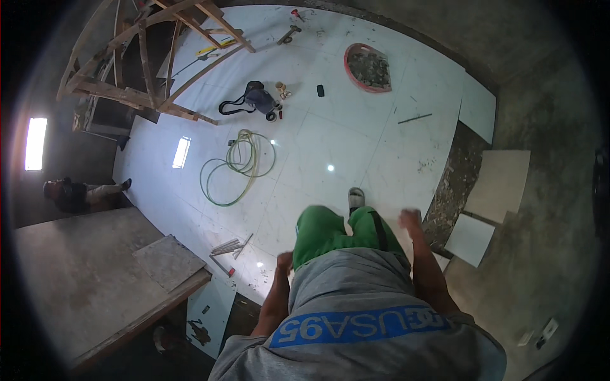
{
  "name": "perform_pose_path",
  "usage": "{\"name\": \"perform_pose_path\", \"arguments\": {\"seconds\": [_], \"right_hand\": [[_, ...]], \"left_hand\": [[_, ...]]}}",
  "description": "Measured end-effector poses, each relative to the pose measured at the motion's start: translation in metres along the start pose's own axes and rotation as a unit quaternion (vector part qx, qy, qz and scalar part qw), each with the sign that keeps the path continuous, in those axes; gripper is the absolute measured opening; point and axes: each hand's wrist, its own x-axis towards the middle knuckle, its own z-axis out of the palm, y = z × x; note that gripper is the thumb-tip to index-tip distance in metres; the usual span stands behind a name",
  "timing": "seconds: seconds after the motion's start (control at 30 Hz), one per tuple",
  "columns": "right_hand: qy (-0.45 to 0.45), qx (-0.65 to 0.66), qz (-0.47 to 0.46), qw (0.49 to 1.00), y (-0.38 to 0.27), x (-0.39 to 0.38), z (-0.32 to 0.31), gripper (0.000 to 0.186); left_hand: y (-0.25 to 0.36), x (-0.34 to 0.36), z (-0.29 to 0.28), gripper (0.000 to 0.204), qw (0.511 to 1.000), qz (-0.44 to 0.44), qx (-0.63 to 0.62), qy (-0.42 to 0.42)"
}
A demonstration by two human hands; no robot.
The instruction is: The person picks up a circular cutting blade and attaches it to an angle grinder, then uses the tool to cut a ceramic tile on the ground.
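My left hand point(284, 260) hangs beside the left thigh of my green shorts point(318, 232), its fingers mostly hidden. My right hand point(410, 219) is held out beside my right leg, blurred, so I cannot make out its fingers or anything in them. One sandalled foot point(356, 198) stands on the white tiled floor point(330, 133). A coiled green hose point(222, 204) lies ahead on the left. Some thin strips point(232, 247) lie near my left side. Loose tiles point(470, 238) lean or lie along the edge at my right, beside bare rough floor point(451, 184).
A wooden scaffold point(146, 63) stands back left. Another person point(76, 197) is at the left, beside a raised board platform point(95, 267). A dark bag point(257, 101), a small black object point(321, 90), a red tub of rubble point(368, 70) and a bar point(414, 119) lie on the tiles.
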Motion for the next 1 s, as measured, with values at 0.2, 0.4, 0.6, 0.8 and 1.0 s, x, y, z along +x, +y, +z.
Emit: {"name": "perform_pose_path", "arguments": {"seconds": [0.2, 0.4, 0.6, 0.8, 1.0], "right_hand": [[0.080, -0.317, -0.109, 0.939, -0.177, 0.106, 0.261, 0.024], [0.085, -0.427, 0.022, 0.900, -0.169, 0.250, 0.201, 0.026], [0.012, -0.667, 0.038, 0.744, -0.130, 0.270, 0.252, 0.031], [0.055, -0.630, 0.051, 0.773, -0.251, 0.345, 0.328, 0.029], [-0.028, -0.788, -0.217, 0.576, -0.397, 0.508, 0.357, 0.024]], "left_hand": [[0.024, -0.011, -0.050, 0.033, 0.978, -0.019, 0.207, 0.027], [0.222, 0.156, -0.059, 0.034, 0.941, 0.102, 0.321, -0.009], [0.541, 0.310, -0.208, 0.025, 0.844, 0.326, 0.397, 0.156], [0.891, 0.349, -0.202, 0.030, 0.952, 0.270, -0.128, 0.060], [1.042, 0.407, -0.159, 0.031, 0.942, 0.299, -0.150, -0.009]]}}
